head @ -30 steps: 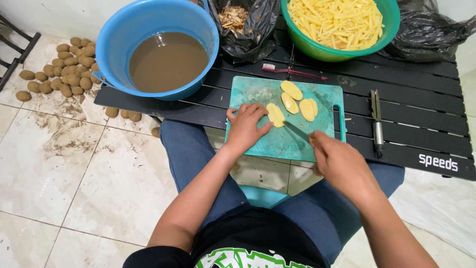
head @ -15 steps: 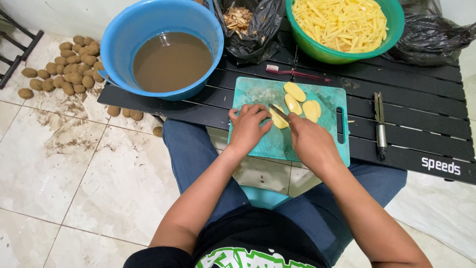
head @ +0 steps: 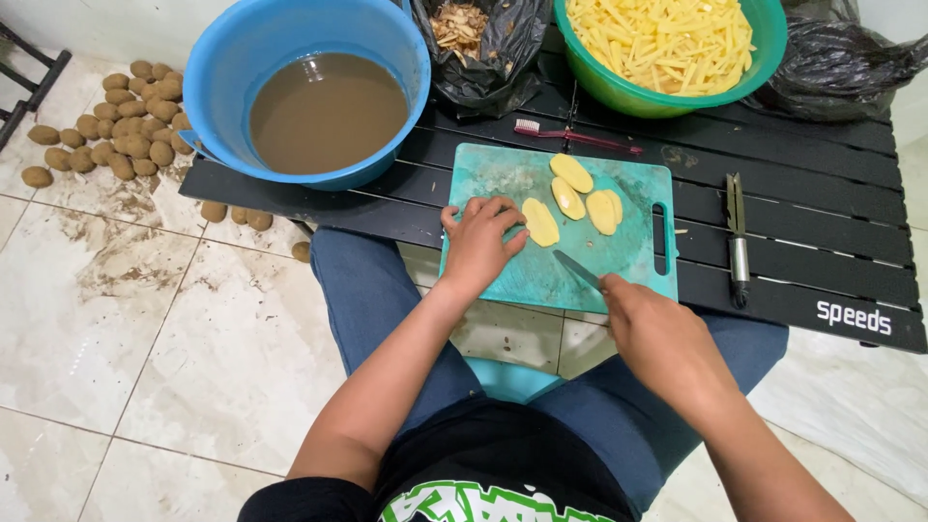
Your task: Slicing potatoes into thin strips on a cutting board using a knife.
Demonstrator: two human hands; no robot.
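Potato slices (head: 572,193), pale yellow and peeled, lie on a turquoise cutting board (head: 503,179) that rests on a black slatted table (head: 822,208) over the person's lap. Four slices show: one at the upper middle of the board, two just below and right of it, and one nearer the left hand (head: 478,242). That left hand lies palm down on the board, fingers curled, their tips touching the edge of the nearest slice; it grips nothing. The right hand (head: 662,338) is closed round the handle of a knife (head: 578,270), whose dark blade points up and left across the lower part of the board, its tip just short of the nearest slice and not touching it. Behind the board lies a red toothbrush (head: 575,137). To the right of the board a metal peeler (head: 738,237) lies on the slats. A blue basin (head: 217,72) of brown muddy water stands at the table's left end, a green bowl (head: 628,97) full of cut potato sticks at the back, and a black bag (head: 483,72) of peelings between them. Unwashed potatoes (head: 116,145) are heaped on the dirty tiled floor (head: 174,329) to the left.
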